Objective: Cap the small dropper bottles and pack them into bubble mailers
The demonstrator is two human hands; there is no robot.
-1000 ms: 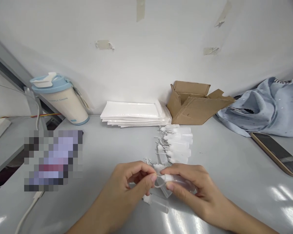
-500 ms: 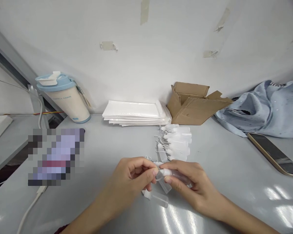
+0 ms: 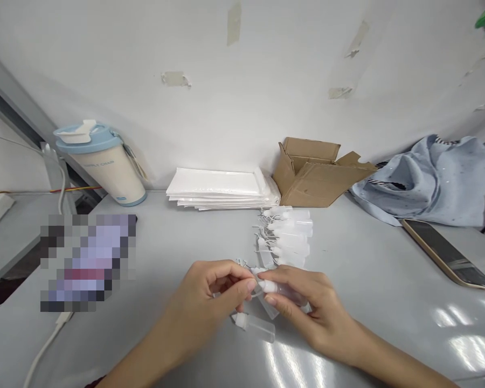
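Note:
My right hand (image 3: 307, 302) is closed around a small clear squeeze bottle (image 3: 285, 291), its white collar and nozzle pointing left. At that nozzle, my left hand (image 3: 222, 291) pinches thumb and forefinger together; what lies between the fingertips is too small to make out. A thin translucent strap loops just below the nozzle. Below the hands, another clear bottle (image 3: 258, 327) with a white pointed top lies on its side. Behind them, several similar bottles (image 3: 291, 237) lie in a row, thin curled strands at their left ends. More bottles are partly hidden beneath my hands.
A stack of white padded envelopes (image 3: 220, 186) and an open cardboard box (image 3: 323, 180) stand against the wall. At left are a tumbler (image 3: 109, 172) and a blurred-out phone (image 3: 92, 258) with a cable. At right, a phone (image 3: 448, 253) lies before a blue cloth (image 3: 428, 183).
The view has shifted slightly, so everything sits a little further left. Both hands keep nearly the same pose at the bottle's nozzle, with no clear change of grip.

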